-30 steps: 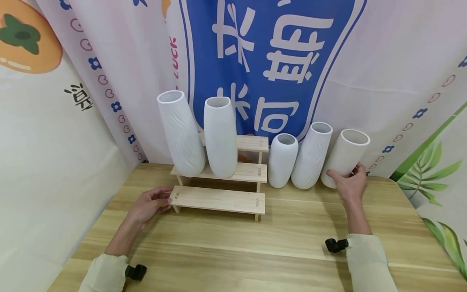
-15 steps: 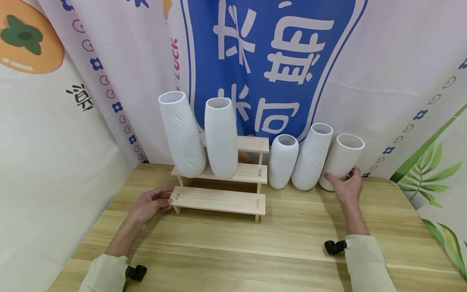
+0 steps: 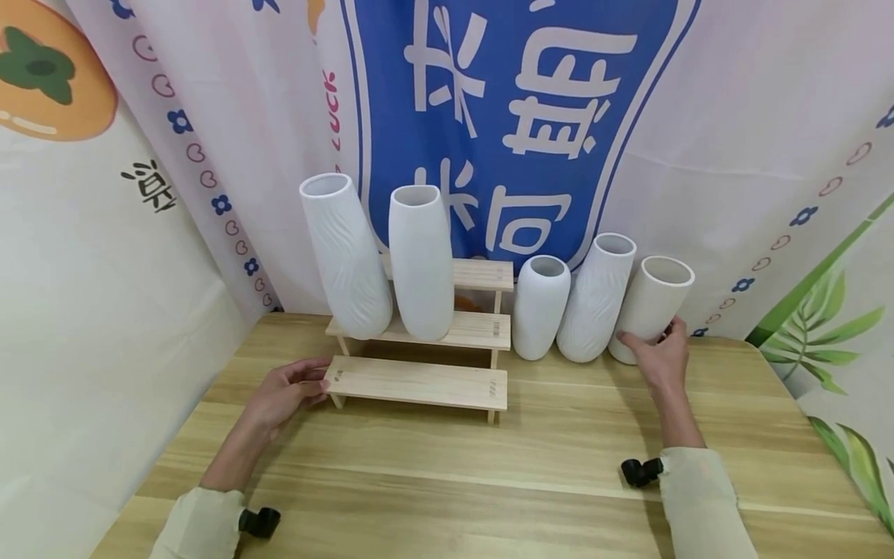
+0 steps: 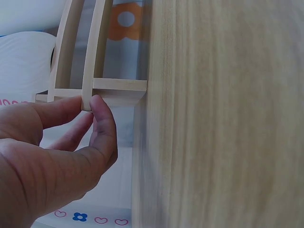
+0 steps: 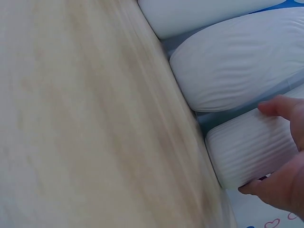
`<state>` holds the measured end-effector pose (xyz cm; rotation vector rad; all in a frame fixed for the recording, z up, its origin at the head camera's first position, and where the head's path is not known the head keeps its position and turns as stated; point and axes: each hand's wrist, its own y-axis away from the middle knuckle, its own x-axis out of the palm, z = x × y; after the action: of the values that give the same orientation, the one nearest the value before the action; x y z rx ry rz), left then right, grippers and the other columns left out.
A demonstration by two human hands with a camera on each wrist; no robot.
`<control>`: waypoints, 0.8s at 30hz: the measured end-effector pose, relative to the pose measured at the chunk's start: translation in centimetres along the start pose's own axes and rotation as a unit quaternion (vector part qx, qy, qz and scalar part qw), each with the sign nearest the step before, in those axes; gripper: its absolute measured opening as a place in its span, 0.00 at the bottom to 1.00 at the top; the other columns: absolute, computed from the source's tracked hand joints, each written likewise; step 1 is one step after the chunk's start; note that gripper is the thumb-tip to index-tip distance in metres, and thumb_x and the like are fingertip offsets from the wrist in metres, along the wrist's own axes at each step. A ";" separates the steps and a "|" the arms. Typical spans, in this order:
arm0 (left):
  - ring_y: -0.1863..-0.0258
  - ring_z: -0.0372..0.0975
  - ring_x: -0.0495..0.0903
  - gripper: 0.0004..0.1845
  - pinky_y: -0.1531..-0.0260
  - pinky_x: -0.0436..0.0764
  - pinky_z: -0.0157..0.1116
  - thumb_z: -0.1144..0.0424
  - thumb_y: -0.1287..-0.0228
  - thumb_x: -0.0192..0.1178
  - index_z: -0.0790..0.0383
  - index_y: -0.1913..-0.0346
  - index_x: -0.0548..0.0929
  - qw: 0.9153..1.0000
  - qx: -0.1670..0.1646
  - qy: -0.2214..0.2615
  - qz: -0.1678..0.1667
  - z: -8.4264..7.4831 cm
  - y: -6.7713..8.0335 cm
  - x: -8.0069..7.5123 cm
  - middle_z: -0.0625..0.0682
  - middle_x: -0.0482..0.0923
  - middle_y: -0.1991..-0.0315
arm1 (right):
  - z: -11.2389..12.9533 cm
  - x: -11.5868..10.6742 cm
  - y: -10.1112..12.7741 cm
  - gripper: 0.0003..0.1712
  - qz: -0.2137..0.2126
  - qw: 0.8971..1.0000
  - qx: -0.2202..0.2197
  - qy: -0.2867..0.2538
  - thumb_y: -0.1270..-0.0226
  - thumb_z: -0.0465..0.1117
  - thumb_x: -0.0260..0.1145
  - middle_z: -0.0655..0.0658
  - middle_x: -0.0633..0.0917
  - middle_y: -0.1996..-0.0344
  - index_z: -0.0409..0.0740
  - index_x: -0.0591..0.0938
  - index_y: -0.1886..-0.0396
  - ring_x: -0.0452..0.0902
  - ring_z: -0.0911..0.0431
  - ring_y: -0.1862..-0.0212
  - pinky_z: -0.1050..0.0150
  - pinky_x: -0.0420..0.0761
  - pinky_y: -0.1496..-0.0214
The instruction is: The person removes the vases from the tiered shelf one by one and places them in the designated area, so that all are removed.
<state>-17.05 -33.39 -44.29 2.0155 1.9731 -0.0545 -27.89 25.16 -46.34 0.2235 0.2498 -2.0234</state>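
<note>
My left hand point(image 3: 286, 396) pinches the left end of the lowest step of a three-step wooden stand point(image 3: 417, 382); in the left wrist view thumb and finger meet on the board's end point(image 4: 87, 102). My right hand point(image 3: 663, 357) grips the lower part of a white ribbed vase point(image 3: 649, 307) at the far right of the row. In the right wrist view this vase's base point(image 5: 237, 156) is at the tabletop, thumb and fingers on opposite sides. Beside it stand a wavy-textured white vase point(image 3: 594, 303) and a shorter smooth white vase point(image 3: 540, 310).
Two tall white vases, one wavy point(image 3: 347, 256) and one smooth point(image 3: 421, 264), stand on the stand's middle step. A printed curtain point(image 3: 740, 101) hangs behind the wooden table point(image 3: 447, 481). Small black wrist devices point(image 3: 260, 522) are at both sleeves.
The ribbed vase has come down slightly and shifted left toward the wavy vase, in my right hand. My left hand stays at the stand's lowest step.
</note>
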 end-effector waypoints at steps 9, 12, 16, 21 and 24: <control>0.50 0.33 0.84 0.30 0.45 0.90 0.28 0.73 0.21 0.58 0.75 0.21 0.65 1.000 -0.001 0.005 -0.001 0.3 0.0 -0.1 0.72 0.70 0.29 | 2.3 -1.0 0.8 0.55 0.016 1.000 0.011 -0.001 0.36 0.38 0.76 0.34 0.66 0.20 0.41 0.55 0.15 0.65 0.42 0.22 0.45 0.71 0.17; 0.50 0.32 0.84 0.30 0.45 0.90 0.28 0.73 0.21 0.58 0.75 0.21 0.65 1.000 0.000 0.006 0.000 0.3 -0.1 -0.2 0.72 0.70 0.29 | 3.3 -1.3 1.2 0.56 0.013 1.000 0.005 -0.002 0.35 0.37 0.75 0.34 0.65 0.19 0.41 0.55 0.14 0.64 0.41 0.20 0.44 0.70 0.15; 0.50 0.32 0.84 0.30 0.46 0.90 0.28 0.73 0.21 0.58 0.75 0.21 0.66 1.000 0.000 0.006 -0.001 0.3 -0.1 -0.2 0.72 0.70 0.29 | 4.6 -1.8 1.7 0.55 0.005 1.000 -0.004 0.001 0.34 0.36 0.74 0.34 0.64 0.18 0.41 0.54 0.14 0.63 0.40 0.19 0.43 0.69 0.14; 0.50 0.32 0.83 0.31 0.46 0.90 0.28 0.73 0.21 0.58 0.75 0.21 0.65 1.000 -0.001 0.008 0.000 0.2 -0.1 -0.1 0.71 0.71 0.30 | 6.3 -2.3 2.6 0.53 -0.003 1.000 -0.005 0.000 0.31 0.36 0.72 0.36 0.62 0.16 0.42 0.54 0.13 0.62 0.41 0.17 0.44 0.68 0.13; 0.50 0.32 0.83 0.31 0.46 0.90 0.28 0.73 0.21 0.58 0.75 0.21 0.65 1.000 -0.002 0.007 0.001 0.2 -0.2 -0.1 0.71 0.71 0.29 | 7.6 -2.8 3.4 0.52 -0.024 1.000 -0.008 -0.001 0.30 0.38 0.72 0.39 0.63 0.16 0.44 0.55 0.13 0.62 0.44 0.17 0.46 0.69 0.14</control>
<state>-17.17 -33.53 -44.49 2.0209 1.9778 -0.0378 -23.96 23.95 -38.60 0.2076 0.2719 -2.0685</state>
